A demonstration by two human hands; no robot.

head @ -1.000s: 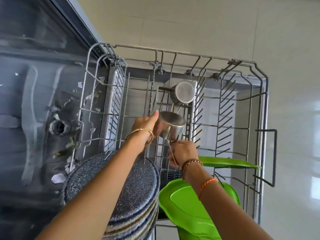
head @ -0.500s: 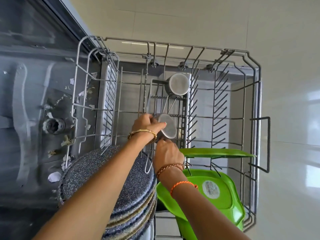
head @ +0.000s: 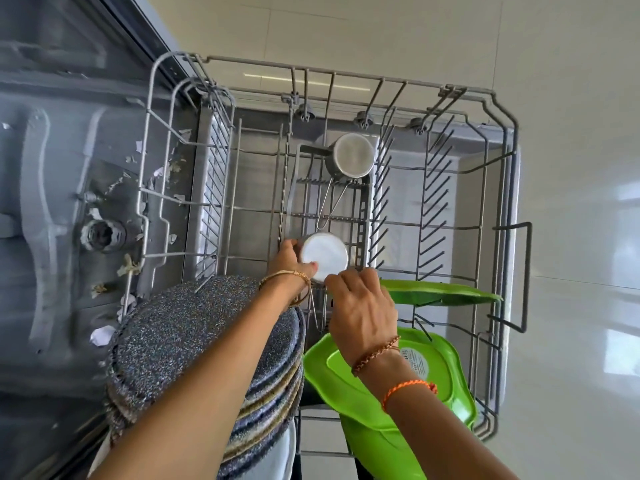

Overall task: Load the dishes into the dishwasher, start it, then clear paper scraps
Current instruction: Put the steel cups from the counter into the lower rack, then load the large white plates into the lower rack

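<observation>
A steel cup [head: 325,255] lies bottom-up in the middle of the grey wire dishwasher rack [head: 509,174]. My left hand [head: 289,263] wraps its left side with the thumb on its base. My right hand [head: 362,306] grips near the cup's thin wire handle [head: 316,311] just below it. A second steel cup [head: 352,154] with a wire handle sits upside down farther back in the rack. Two green plastic plates stand in the rack's right side: one edge-on [head: 440,295], one near me [head: 388,407]. Torn paper scraps [head: 102,335] lie on the open dishwasher door [head: 45,237] to the left.
A stack of speckled grey and striped plates [head: 207,344] stands in the rack's near left corner under my left forearm. The rack's right tines [head: 436,202] hold nothing. Pale floor tiles [head: 581,133] surround the rack on the right and far side.
Both hands lowered the cup from above the rack and turned it bottom-up onto the middle tines. The view shifted slightly closer to the rack.
</observation>
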